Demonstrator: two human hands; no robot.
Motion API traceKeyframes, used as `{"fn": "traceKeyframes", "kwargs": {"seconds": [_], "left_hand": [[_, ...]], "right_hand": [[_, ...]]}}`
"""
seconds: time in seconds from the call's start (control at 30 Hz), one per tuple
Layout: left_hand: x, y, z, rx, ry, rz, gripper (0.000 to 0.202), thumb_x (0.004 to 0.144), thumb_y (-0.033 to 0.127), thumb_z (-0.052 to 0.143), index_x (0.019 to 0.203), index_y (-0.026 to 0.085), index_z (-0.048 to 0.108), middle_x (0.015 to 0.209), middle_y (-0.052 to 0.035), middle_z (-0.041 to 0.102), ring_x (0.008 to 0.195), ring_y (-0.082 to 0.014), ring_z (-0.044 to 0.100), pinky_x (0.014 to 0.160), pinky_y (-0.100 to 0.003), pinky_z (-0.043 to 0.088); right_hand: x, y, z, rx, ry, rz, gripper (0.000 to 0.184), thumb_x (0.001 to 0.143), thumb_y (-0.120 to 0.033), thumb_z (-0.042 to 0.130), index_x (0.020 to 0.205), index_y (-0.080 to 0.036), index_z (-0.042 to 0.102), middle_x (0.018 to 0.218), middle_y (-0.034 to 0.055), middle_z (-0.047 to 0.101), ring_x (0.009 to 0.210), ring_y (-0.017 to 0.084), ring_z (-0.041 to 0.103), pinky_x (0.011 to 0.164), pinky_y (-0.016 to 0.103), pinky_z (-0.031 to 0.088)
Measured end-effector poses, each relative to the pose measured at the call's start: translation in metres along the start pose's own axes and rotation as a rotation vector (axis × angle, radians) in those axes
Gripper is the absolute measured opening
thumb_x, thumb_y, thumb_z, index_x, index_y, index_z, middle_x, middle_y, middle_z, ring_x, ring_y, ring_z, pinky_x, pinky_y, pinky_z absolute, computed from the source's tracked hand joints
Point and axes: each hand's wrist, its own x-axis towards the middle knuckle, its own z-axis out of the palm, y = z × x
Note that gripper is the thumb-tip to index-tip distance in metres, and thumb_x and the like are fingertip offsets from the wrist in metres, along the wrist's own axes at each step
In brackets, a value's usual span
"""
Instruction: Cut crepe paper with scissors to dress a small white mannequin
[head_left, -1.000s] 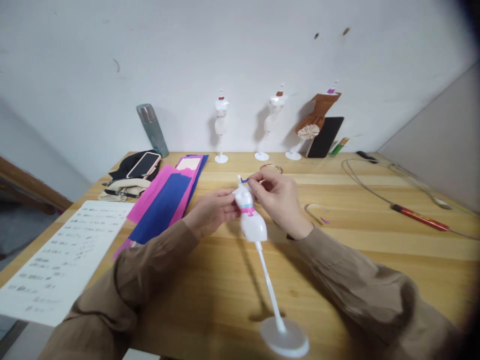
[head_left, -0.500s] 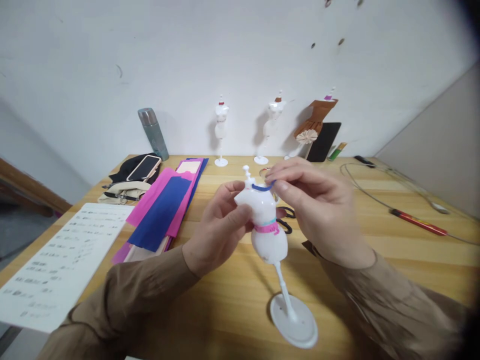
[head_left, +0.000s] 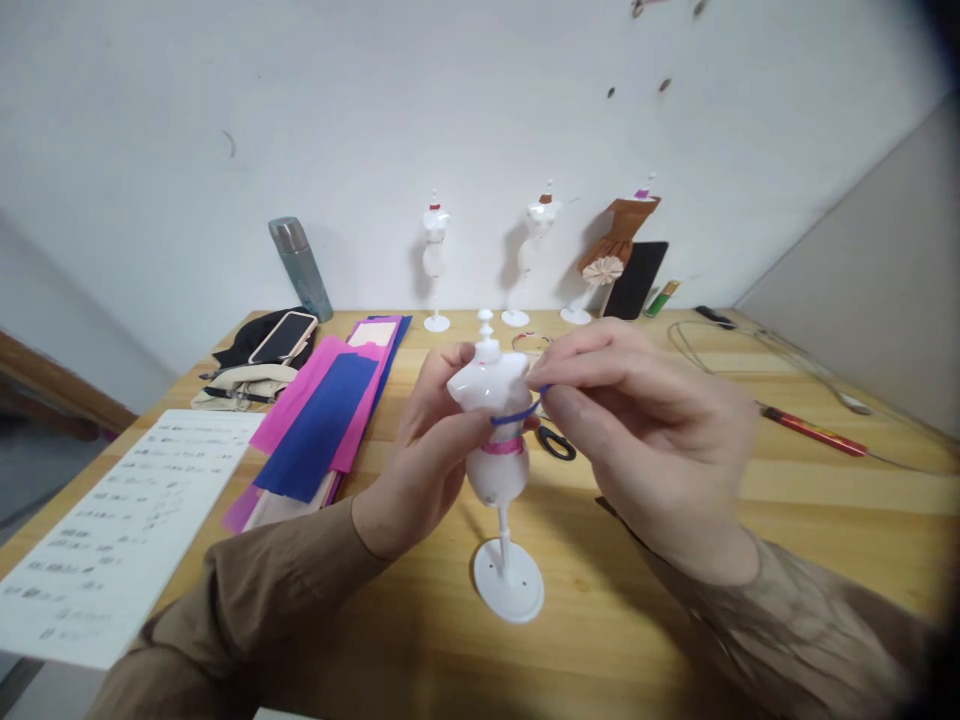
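A small white dress form [head_left: 491,385] with a pink band [head_left: 501,447] about its waist is upright in front of me. My left hand [head_left: 427,445] is closed around its side, thumb across the front. A narrow blue strip [head_left: 514,414] crosses the chest, running from my left thumb to my right hand [head_left: 652,430], which pinches its other end. The round white base [head_left: 508,582] is visible below; I cannot tell whether it touches the table. Black-handled scissors [head_left: 556,443] lie behind, partly hidden by my right hand.
Pink and blue paper sheets [head_left: 319,425] lie left, beside a handwritten page [head_left: 127,530], a phone [head_left: 283,338] and a bottle [head_left: 301,268]. Three more dress forms stand along the wall, one in a brown dress [head_left: 619,235]. A red tool [head_left: 814,432] with a cable lies right.
The dress form has gone from tilted to more upright, its base swinging left and up. The blue strip has moved from the neck and shoulder down to the chest.
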Motion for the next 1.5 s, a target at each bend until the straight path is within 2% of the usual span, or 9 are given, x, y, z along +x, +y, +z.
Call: {"fn": "traceKeyframes", "kwargs": {"seconds": [0.17,0.33,0.43,0.63,0.83,1.0,1.23,1.37,1.5], "left_hand": [[0.005,0.002,0.002,0.060,0.025,-0.021,0.026,0.076,0.023,0.069,0.096,0.019,0.054,0.083,0.0004,0.061,0.079,-0.0161,0.059,0.075,-0.031,0.046],[0.013,0.002,0.007,0.074,0.054,-0.169,0.029,0.071,0.020,0.069,0.096,0.016,0.056,0.085,-0.0026,0.062,0.082,-0.0181,0.059,0.075,-0.032,0.044],[0.014,-0.001,0.013,0.044,0.066,-0.203,0.028,0.071,0.021,0.067,0.094,0.016,0.054,0.085,-0.0038,0.063,0.083,-0.0205,0.061,0.076,-0.034,0.045],[0.018,-0.009,0.016,-0.028,0.060,-0.232,0.029,0.071,0.022,0.066,0.097,0.016,0.054,0.089,-0.0056,0.064,0.088,-0.0235,0.062,0.077,-0.037,0.047],[0.021,-0.018,0.012,-0.105,0.064,-0.261,0.027,0.067,0.019,0.065,0.092,0.017,0.055,0.087,-0.0051,0.065,0.095,-0.0255,0.062,0.079,-0.037,0.047],[0.020,-0.024,0.012,-0.157,0.069,-0.220,0.023,0.073,0.037,0.066,0.082,0.019,0.055,0.084,-0.0075,0.065,0.092,-0.0272,0.063,0.076,-0.038,0.049],[0.020,-0.029,0.011,-0.166,0.121,-0.226,0.033,0.080,0.046,0.063,0.095,0.016,0.062,0.083,-0.0082,0.067,0.089,-0.0269,0.065,0.075,-0.038,0.051],[0.020,-0.030,0.008,-0.169,0.178,-0.248,0.032,0.084,0.045,0.060,0.093,0.015,0.066,0.081,-0.0083,0.068,0.085,-0.0250,0.066,0.074,-0.036,0.051],[0.019,-0.028,0.009,-0.125,0.229,-0.255,0.029,0.089,0.039,0.055,0.079,0.014,0.064,0.073,-0.0068,0.065,0.076,-0.0213,0.065,0.074,-0.034,0.051]], "right_hand": [[0.004,0.007,0.003,-0.030,0.033,0.128,0.015,0.083,-0.014,0.063,0.070,-0.021,0.065,0.070,0.0019,0.060,0.064,0.016,0.056,0.054,0.031,0.044],[0.006,0.017,0.000,-0.099,0.079,0.146,0.013,0.080,-0.016,0.064,0.068,-0.020,0.062,0.069,0.0007,0.057,0.062,0.014,0.053,0.054,0.029,0.042],[0.008,0.022,-0.004,-0.150,0.080,0.170,0.012,0.078,-0.016,0.065,0.067,-0.019,0.061,0.070,0.0009,0.057,0.060,0.012,0.050,0.050,0.027,0.040],[0.013,0.026,-0.011,0.007,0.002,0.345,0.013,0.078,-0.019,0.065,0.067,-0.019,0.059,0.067,-0.0008,0.055,0.051,0.010,0.049,0.044,0.025,0.041],[0.012,0.032,-0.010,-0.090,-0.022,0.343,0.015,0.075,-0.018,0.065,0.062,-0.019,0.058,0.060,-0.0015,0.052,0.053,0.011,0.047,0.046,0.025,0.038],[0.012,0.031,-0.008,-0.067,-0.038,0.341,0.016,0.076,-0.019,0.066,0.062,-0.019,0.058,0.060,-0.0015,0.054,0.053,0.012,0.048,0.047,0.026,0.037],[0.012,0.029,-0.007,-0.004,-0.046,0.368,0.017,0.073,-0.017,0.065,0.059,-0.020,0.057,0.056,-0.0016,0.054,0.051,0.011,0.050,0.043,0.024,0.039],[0.011,0.028,-0.006,0.022,-0.067,0.402,0.018,0.073,-0.017,0.065,0.059,-0.020,0.056,0.056,-0.0017,0.054,0.048,0.011,0.050,0.041,0.024,0.040],[0.011,0.027,-0.006,0.036,-0.084,0.403,0.018,0.074,-0.017,0.065,0.059,-0.020,0.056,0.059,-0.0003,0.059,0.049,0.012,0.052,0.042,0.024,0.043]]}}
